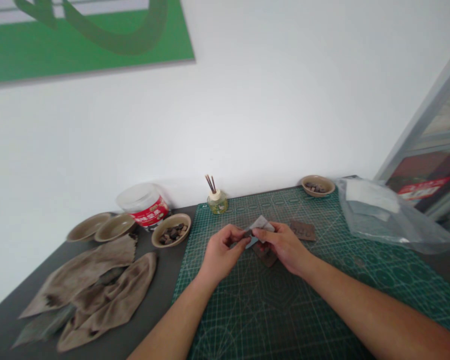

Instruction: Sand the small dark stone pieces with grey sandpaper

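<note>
My left hand pinches a small dark piece between thumb and fingers; its exact kind is too small to tell. Against it, my right hand grips a folded grey sheet that looks like sandpaper, with a bluish underside showing below. Both hands meet just above the green cutting mat. Beneath them lies a brown sandpaper piece, partly covered by the right hand. Behind the right hand is another brown sandpaper piece with a number written on it.
Left of the mat stand a bowl of small dark pieces, two more bowls, a lidded plastic tub and crumpled brown cloths. A reed diffuser, another bowl and a clear plastic bag are farther back.
</note>
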`<state>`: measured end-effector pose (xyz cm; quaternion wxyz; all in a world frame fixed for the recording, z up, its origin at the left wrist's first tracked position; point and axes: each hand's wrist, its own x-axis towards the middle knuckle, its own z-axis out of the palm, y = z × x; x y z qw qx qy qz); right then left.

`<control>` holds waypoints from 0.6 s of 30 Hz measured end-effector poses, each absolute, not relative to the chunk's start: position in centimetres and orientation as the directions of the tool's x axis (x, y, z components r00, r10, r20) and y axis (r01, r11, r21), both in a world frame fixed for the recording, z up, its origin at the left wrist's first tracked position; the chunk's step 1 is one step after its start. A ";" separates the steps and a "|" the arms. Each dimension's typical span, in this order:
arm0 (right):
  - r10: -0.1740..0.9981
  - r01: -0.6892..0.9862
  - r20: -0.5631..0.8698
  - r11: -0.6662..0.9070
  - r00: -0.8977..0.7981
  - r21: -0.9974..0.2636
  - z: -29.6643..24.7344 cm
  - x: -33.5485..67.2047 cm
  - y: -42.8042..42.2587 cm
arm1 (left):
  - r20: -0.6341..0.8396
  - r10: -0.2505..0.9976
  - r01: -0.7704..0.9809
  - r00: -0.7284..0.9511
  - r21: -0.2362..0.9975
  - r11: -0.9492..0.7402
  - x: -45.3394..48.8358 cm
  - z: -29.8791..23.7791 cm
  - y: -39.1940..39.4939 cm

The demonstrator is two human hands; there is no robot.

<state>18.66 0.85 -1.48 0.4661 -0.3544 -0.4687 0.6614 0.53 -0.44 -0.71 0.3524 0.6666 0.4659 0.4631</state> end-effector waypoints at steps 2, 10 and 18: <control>0.947 -0.295 -0.029 -0.129 -0.320 -0.947 -1.6 18.6 0.9 | 0.286 0.948 0.269 0.141 0.910 -0.315 0.6 -0.8 -0.4; 0.945 -0.282 -0.004 -0.101 -0.327 -0.954 -1.5 18.7 0.9 | 0.280 0.946 0.239 0.165 0.919 -0.314 0.5 -0.9 -0.3; 0.943 -0.287 -0.020 -0.121 -0.332 -0.950 -1.6 18.7 0.9 | 0.293 0.940 0.221 0.172 0.919 -0.327 0.7 -0.8 -0.4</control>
